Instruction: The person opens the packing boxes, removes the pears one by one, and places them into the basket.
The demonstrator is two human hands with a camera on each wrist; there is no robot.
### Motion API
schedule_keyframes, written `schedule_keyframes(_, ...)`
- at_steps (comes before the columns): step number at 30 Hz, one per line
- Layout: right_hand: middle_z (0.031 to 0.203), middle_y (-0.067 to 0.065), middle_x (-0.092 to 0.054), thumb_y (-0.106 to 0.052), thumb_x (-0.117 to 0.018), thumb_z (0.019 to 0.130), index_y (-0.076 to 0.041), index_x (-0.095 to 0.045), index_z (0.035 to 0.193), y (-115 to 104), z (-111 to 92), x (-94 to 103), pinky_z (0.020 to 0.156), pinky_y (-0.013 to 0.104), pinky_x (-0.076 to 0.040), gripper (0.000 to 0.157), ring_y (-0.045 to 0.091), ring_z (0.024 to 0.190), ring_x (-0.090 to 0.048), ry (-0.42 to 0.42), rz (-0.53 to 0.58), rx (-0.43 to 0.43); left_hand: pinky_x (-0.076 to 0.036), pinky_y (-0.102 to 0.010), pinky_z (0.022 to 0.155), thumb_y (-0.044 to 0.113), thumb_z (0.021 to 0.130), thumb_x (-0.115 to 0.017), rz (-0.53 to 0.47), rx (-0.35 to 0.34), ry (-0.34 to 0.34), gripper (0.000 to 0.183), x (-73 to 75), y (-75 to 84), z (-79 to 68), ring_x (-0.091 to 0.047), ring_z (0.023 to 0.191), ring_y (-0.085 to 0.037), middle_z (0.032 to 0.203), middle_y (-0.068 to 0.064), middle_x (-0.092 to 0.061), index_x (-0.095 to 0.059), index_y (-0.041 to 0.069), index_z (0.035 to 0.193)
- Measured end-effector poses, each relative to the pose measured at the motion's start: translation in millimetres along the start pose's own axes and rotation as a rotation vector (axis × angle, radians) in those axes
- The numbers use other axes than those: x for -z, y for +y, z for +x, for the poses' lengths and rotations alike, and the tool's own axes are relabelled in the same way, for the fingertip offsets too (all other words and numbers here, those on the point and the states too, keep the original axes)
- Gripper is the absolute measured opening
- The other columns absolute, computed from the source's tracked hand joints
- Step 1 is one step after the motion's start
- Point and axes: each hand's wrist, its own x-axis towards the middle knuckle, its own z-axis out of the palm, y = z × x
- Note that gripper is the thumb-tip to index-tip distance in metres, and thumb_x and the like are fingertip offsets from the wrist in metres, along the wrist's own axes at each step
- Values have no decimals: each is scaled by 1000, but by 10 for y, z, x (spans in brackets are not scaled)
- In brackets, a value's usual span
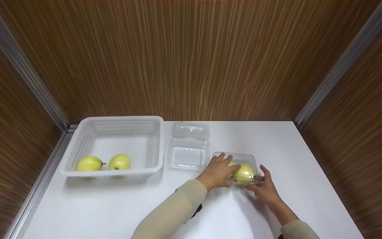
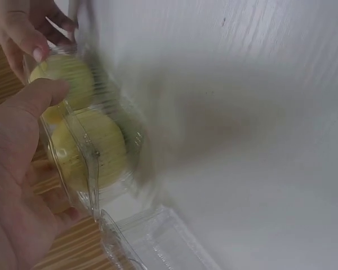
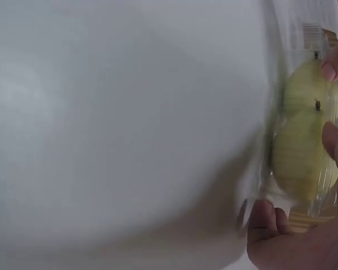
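A clear plastic clamshell box stands between the two hands, its lid over the yellow-green apples inside. From the left side, my left hand grips the box, with the thumb over its near edge and the fingers spread across the top. My right hand holds the right end, thumb at the near side and fingers round the corner. In the left wrist view the left thumb lies on the rim beside one apple. The right wrist view shows the right hand's fingers at the box's end.
Left of the hands, a second clear clamshell box sits with its lid raised. Farther left is a white slatted basket with two apples near its front wall. Wood-grain panels border the white table.
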Motion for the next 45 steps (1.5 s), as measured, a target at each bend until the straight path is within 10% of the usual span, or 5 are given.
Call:
schedule_keyframes(6, 144, 26, -38, -32, -75, 86, -6, -9, 159, -39, -11, -65, 93, 42, -49, 102, 37, 125, -48, -2, -4, -47, -27, -51, 119, 43, 84, -76, 0, -14, 29, 75, 4, -15, -27, -29, 148, -36, 161, -5, -34, -42, 39, 150)
schedule_keyframes(13, 158, 26, -26, -30, -83, 77, -9, -21, 159, -116, -7, -53, 113, 63, -31, 104, 48, 143, -29, 154, -564, 394, -26, -53, 119, 43, 85, -76, -1, -35, 14, 76, 2, -25, -44, -27, 148, -38, 162, -5, -32, -40, 39, 152)
schedule_keyframes(24, 128, 21, -65, -39, -85, 75, -10, -59, 137, -296, 84, -80, 73, 50, -60, 73, 43, 110, -66, 224, -1166, 858, -24, -51, 120, 48, 89, -71, 47, -43, -39, 74, 3, -63, -68, -23, 151, -34, 164, 2, -27, -34, 42, 153)
schedule_keyframes(38, 107, 18, -73, -35, -91, 68, -2, -62, 132, -259, 119, -74, 51, 42, -58, 78, 33, 80, -73, 373, -1144, 1174, -36, -58, 112, 56, 89, -61, 94, -30, 98, 67, -103, -1, -13, -39, 141, -40, 153, -7, -43, -43, 30, 148)
schedule_keyframes(45, 93, 13, -76, -28, -83, 77, -1, -73, 113, -141, 175, -61, 59, 42, -60, 46, 29, 74, -74, 527, -1055, 1412, -39, -55, 110, 60, 83, -68, 169, -26, 104, 72, -100, 16, 17, -41, 140, -39, 152, -5, -45, -43, 36, 146)
